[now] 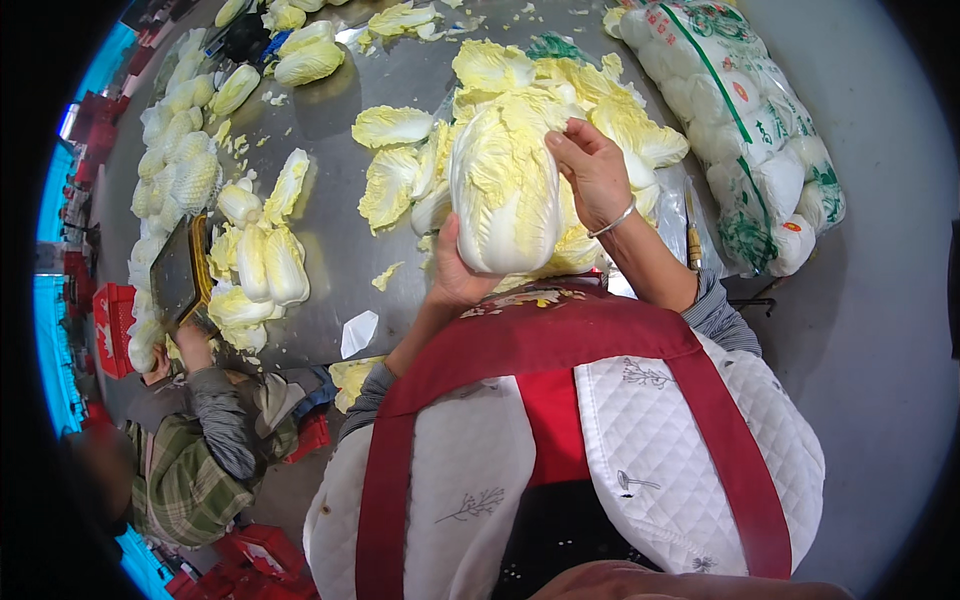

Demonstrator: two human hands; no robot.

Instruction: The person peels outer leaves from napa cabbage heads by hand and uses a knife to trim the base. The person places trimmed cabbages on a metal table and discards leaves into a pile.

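Note:
A napa cabbage (506, 202) is held up over the metal table. My left hand (459, 266) supports its white base from below on the left. With thumb and fingers, my right hand (592, 169) pinches the edge of a leaf at the cabbage's upper right; a bangle circles that wrist. Behind and around the cabbage lie loose yellow leaves (637, 127), partly on plastic film. More detached leaves (391, 184) lie to the left. A knife with a wooden handle (694, 247) rests at the right by the table edge.
A large plastic bag of white-wrapped produce (750, 135) lines the right side. Farther left are trimmed cabbages (274, 262), a row of net-wrapped produce (176, 172) and a dark tray (180, 266) by a co-worker (202, 442). Red crates (114, 330) stand beyond the table.

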